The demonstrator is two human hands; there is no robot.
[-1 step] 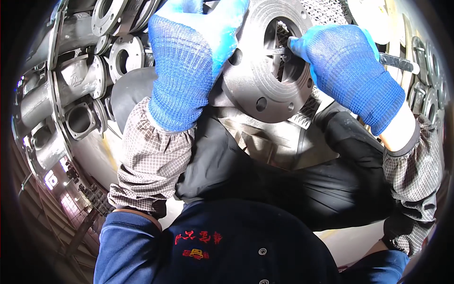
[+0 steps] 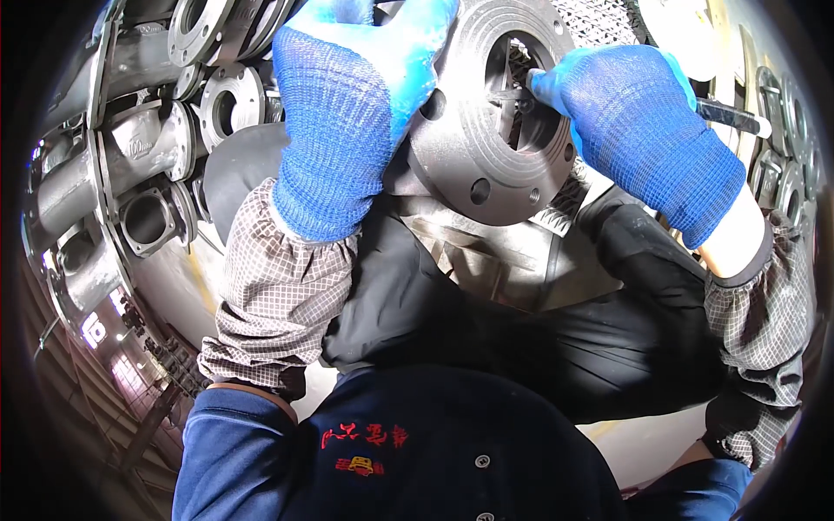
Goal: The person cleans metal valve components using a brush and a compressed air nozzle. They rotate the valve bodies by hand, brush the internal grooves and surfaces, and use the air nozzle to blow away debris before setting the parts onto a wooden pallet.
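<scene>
A grey round metal flange [image 2: 486, 187], the face of a flanged casting, stands tilted in front of me, with bolt holes around its wide central opening. My left hand [image 2: 360, 65], in a blue coated glove, grips its left side; the fingertips run out of the top of the picture. Gloved the same way, my right hand [image 2: 638, 113] is closed at the right edge of the opening, its thumb at the bore. From behind that hand sticks out a black-handled tool [image 2: 734, 116] with a pale end; its working end is hidden. Inside the bore a small crossbar [image 2: 508, 95] shows.
Several grey flanged pipe castings [image 2: 143, 143] are stacked at the left, and more flanges [image 2: 790, 113] stand along the right edge. Patterned metal mesh [image 2: 599, 22] lies behind the flange. My bent legs [image 2: 608, 347] in black trousers are below the workpiece.
</scene>
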